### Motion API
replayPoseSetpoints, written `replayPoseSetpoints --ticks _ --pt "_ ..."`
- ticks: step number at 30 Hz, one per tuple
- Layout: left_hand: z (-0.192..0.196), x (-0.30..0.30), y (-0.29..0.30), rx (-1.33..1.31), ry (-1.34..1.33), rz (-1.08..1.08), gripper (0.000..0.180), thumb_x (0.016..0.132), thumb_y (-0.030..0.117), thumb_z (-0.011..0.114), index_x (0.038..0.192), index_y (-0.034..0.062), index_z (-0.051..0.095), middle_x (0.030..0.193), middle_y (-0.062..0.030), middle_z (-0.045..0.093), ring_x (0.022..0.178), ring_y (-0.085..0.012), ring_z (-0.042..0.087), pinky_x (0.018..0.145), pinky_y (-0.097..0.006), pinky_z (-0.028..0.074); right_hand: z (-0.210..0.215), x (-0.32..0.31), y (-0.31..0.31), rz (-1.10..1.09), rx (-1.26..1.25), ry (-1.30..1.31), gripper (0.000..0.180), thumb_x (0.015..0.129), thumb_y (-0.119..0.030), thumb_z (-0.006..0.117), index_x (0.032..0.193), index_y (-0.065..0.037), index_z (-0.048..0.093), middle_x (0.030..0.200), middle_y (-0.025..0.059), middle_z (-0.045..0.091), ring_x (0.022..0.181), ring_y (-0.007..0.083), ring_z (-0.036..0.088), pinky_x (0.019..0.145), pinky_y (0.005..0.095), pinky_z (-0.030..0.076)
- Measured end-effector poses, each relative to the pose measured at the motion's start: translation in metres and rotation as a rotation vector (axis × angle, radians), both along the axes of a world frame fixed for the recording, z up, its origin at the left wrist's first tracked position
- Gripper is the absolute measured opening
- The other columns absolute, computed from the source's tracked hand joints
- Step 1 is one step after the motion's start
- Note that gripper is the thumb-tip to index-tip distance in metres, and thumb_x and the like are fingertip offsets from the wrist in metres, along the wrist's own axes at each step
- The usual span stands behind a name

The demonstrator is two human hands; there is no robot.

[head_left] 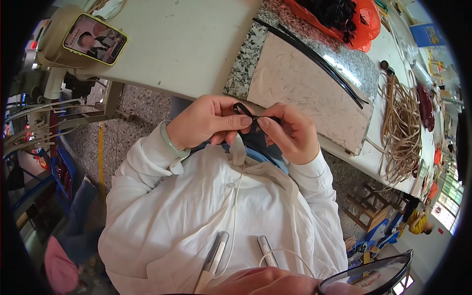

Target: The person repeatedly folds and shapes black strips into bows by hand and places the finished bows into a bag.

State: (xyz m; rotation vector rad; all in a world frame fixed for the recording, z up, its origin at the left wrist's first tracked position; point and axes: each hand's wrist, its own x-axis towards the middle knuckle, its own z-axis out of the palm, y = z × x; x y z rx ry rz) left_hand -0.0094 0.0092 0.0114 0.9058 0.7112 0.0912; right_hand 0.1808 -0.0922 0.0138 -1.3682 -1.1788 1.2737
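Both my hands meet in front of my chest, just off the near edge of the work table. Between them is a narrow black strip (239, 107) bent into a small loop, with a crossing or knot at its middle. My left hand (209, 120) pinches the loop's left side between thumb and fingers. With thumb and curled fingers, my right hand (294, 132) grips the strip at its right end. Several long black strips (314, 58) lie across a pale scuffed board (290, 81), close beyond my hands. The strip's ends are partly covered by my fingers.
The board rests on a speckled granite slab (242, 69). A red plastic bag (368, 30) with black material sits at its far end. Beige straps (400, 140) are heaped at the right. A phone (96, 39) leans at the far left. A wooden stool (366, 209) stands on the floor.
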Motion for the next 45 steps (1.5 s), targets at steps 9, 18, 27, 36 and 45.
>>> replayPoseSetpoints --ticks 9,18,27,36,45 --pt "-0.011 0.003 -0.023 0.685 -0.054 0.192 0.009 0.083 0.009 0.064 0.086 0.0009 0.060 0.071 -0.0052 0.059 0.053 -0.0095 0.050 0.046 -0.022 0.035 -0.003 -0.004 0.001 -0.047 -0.224 0.094 0.016 0.089 -0.013 0.055 0.089 0.003 0.058 0.064 0.0046 0.056 0.051 0.0087 0.049 0.045 0.0212 0.037" --pt "-0.017 0.002 -0.027 0.614 -0.180 0.207 0.013 0.084 0.007 0.064 0.090 -0.0023 0.057 0.077 -0.0038 0.060 0.061 -0.0090 0.055 0.054 -0.023 0.044 -0.008 0.009 0.004 -0.039 -0.478 0.646 0.014 0.085 -0.012 0.060 0.083 0.002 0.058 0.063 0.0075 0.056 0.044 0.0130 0.051 0.039 0.0236 0.038" --pt "-0.019 0.000 -0.023 0.099 -0.150 0.290 0.019 0.086 0.017 0.064 0.096 0.0017 0.060 0.082 -0.0019 0.061 0.065 -0.0069 0.056 0.058 -0.020 0.048 0.007 -0.015 0.002 -0.261 -0.142 0.613 0.014 0.082 -0.007 0.066 0.089 0.002 0.059 0.078 0.0056 0.061 0.063 0.0108 0.058 0.059 0.0221 0.047" --pt "-0.057 0.000 -0.025 -0.435 -0.654 0.131 0.020 0.085 0.021 0.064 0.095 0.0041 0.058 0.090 -0.0039 0.057 0.079 -0.0127 0.057 0.069 -0.027 0.048 -0.015 -0.012 -0.001 0.045 0.224 0.243 0.010 0.073 0.002 0.066 0.082 -0.001 0.062 0.079 0.0050 0.062 0.069 0.0094 0.058 0.059 0.0224 0.045" --pt "-0.047 0.006 -0.022 -0.461 -0.703 0.063 0.036 0.083 0.033 0.063 0.099 0.0014 0.055 0.091 -0.0041 0.056 0.082 -0.0160 0.055 0.075 -0.031 0.045 -0.001 -0.004 -0.002 0.064 0.189 0.265 0.020 0.076 0.000 0.067 0.095 0.002 0.061 0.082 0.0048 0.063 0.071 0.0106 0.058 0.062 0.0235 0.047"
